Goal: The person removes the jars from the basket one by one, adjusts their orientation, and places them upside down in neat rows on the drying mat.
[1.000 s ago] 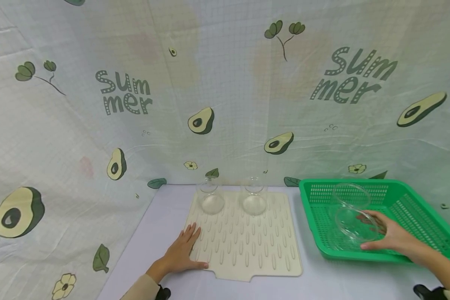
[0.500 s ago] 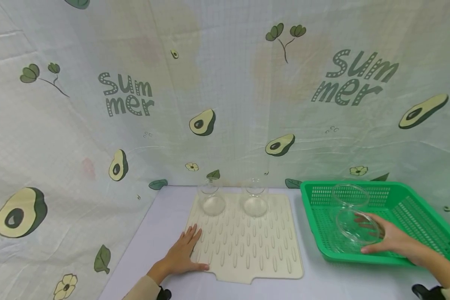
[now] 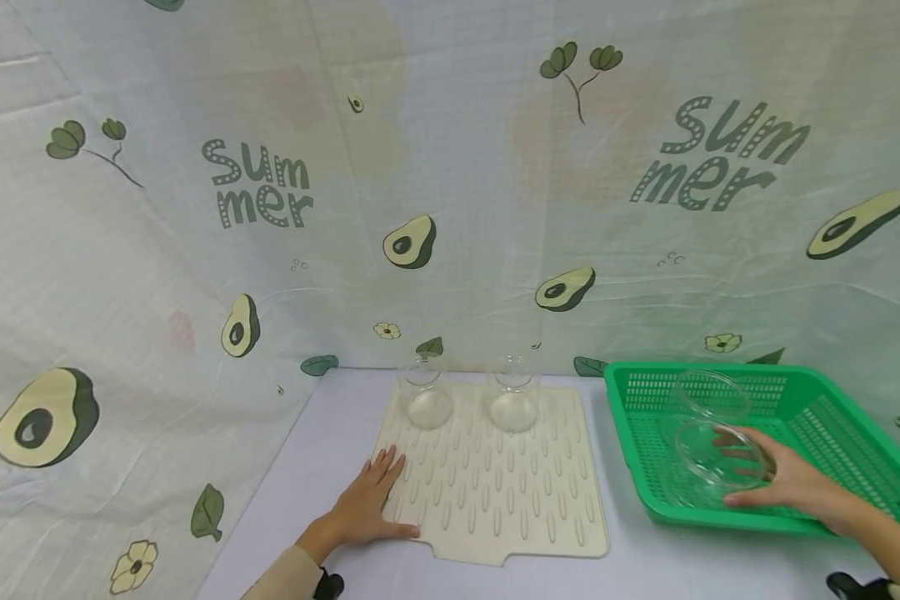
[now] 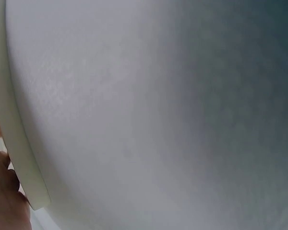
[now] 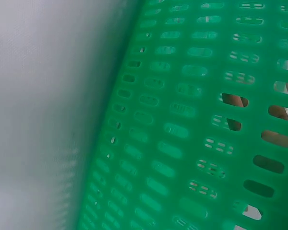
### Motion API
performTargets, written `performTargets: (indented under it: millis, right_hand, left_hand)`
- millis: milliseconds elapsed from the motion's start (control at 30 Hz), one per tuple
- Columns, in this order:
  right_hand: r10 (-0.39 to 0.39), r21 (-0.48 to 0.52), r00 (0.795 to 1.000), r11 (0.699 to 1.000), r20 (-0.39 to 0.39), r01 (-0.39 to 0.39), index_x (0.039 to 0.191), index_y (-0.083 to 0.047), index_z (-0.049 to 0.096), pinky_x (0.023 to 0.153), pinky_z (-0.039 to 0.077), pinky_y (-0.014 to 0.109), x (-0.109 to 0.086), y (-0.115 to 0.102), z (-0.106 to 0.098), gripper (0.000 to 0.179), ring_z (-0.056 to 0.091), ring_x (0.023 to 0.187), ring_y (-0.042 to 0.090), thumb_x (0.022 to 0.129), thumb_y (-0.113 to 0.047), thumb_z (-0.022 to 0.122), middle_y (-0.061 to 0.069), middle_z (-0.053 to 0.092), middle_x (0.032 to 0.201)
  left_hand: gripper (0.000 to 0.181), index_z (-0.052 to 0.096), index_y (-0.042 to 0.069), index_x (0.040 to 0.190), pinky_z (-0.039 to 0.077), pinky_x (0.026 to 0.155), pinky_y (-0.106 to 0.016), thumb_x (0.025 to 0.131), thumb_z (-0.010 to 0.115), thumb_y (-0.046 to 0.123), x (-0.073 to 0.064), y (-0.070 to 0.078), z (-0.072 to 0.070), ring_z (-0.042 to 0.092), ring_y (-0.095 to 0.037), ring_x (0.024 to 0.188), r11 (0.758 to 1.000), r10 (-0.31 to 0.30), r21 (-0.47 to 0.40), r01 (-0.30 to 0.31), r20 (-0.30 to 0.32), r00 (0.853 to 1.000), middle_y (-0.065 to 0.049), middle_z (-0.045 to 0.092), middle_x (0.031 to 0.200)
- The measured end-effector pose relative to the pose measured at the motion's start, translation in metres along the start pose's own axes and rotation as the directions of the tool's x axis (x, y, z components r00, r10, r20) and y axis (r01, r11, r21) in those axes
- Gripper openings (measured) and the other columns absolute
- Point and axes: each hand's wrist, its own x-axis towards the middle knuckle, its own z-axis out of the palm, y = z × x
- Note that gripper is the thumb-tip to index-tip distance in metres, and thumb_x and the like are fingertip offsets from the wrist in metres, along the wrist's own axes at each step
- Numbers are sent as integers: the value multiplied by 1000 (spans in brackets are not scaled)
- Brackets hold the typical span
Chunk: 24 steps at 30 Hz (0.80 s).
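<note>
The right hand (image 3: pixel 783 475) reaches into a green plastic basket (image 3: pixel 618 433) at the right of the scene and grips a clear cup (image 3: pixel 708 460) with a wide round rim, the thumb on its near side and the fingers round its right and far side, showing through the transparent wall. This held cup is inside the left part of the basket; whether its base touches the basket floor cannot be told. A second clear cup (image 3: pixel 708 396) stands just beyond it, also within the basket. The left hand (image 3: pixel 363 504) is spread with its fingers extended, resting on the near left edge of a cream ribbed mat (image 3: pixel 495 483), and holds nothing. At the far side of the mat are two more transparent vessels, the left vessel (image 3: pixel 429 400) and the right vessel (image 3: pixel 513 402), side by side and apart from each other. Mat and basket lie on a white-covered table (image 3: pixel 543 579), the basket to the right of the mat with a gap between them. Behind hangs a pale curtain (image 3: pixel 465 158) printed with avocados, leaves, flowers and the word "summer". The right wrist view is mostly filled by the basket's slotted wall.
</note>
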Motion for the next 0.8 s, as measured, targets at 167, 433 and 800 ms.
performTargets:
  millis: [167, 433, 800]
  right_hand:
    - [-36, 19, 999, 999, -12, 37, 154, 0, 22, 81, 55, 30, -2, -2, 1, 83, 49, 113, -11, 88, 0, 72, -37, 42, 130]
    - [-125, 26, 992, 992, -36, 126, 155, 0, 24, 82, 55, 28, -4, -7, 3, 83, 51, 115, -10, 86, 8, 71, -31, 44, 134]
    - [-161, 22, 986, 987, -46, 162, 157, -5, 22, 77, 56, 27, -7, -18, -7, 86, 52, 115, -9, 86, 13, 68, -28, 45, 135]
  left_hand:
    - [127, 26, 4, 158, 17, 118, -54, 68, 63, 85, 1, -1, 1, 12, -36, 150, 1000, -2, 15, 2, 5, 1000, -18, 14, 164]
    - [124, 27, 1, 156, 19, 117, -57, 71, 66, 81, 0, 2, -2, 14, -41, 149, 1000, 18, 19, -18, -1, 1000, -22, 16, 163]
    - [125, 27, 2, 157, 16, 118, -54, 70, 63, 84, 0, 2, -2, 12, -38, 150, 1000, -1, 26, 0, 24, 1000, -21, 14, 163]
